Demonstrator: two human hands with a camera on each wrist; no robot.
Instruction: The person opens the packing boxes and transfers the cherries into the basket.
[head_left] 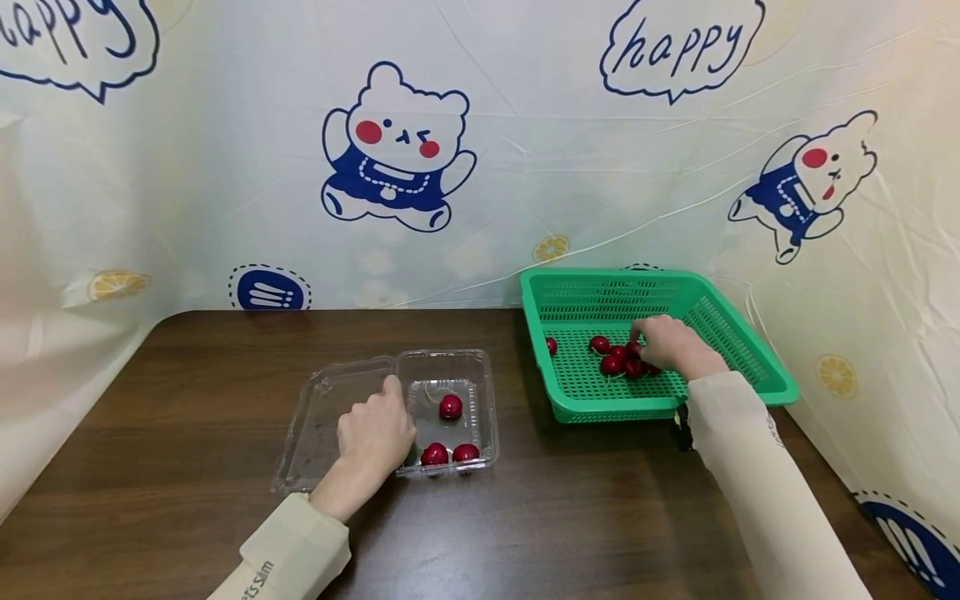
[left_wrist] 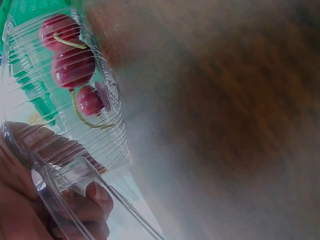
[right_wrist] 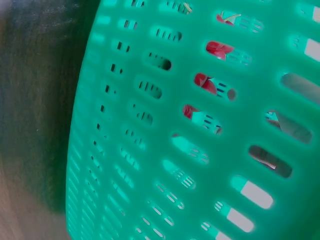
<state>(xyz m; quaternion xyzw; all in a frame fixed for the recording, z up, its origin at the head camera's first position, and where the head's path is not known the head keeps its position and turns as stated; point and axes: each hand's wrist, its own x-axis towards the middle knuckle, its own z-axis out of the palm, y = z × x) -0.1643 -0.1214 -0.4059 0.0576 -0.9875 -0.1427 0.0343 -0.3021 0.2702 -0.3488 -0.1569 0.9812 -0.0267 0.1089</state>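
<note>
My left hand (head_left: 377,429) grips the hinge side of an open clear plastic clamshell box (head_left: 486,400), whose lid (head_left: 311,425) lies folded out to the left. In the left wrist view, fingers (left_wrist: 87,207) show through the plastic. The box holds three dark red cherries: one with a stem (head_left: 450,407) near the middle, two by the front wall (head_left: 442,468). My right hand (head_left: 671,343) reaches down into a green basket (head_left: 600,408), fingertips right at a cherry (head_left: 633,348) in a cluster. I cannot tell whether they pinch it.
Several more cherries (head_left: 611,365) lie on the basket floor, one (head_left: 551,345) apart by its left wall. Box and basket stand on a dark brown wooden table (head_left: 187,433). A printed sheet (head_left: 517,167) with cartoon bears hangs behind and at the sides.
</note>
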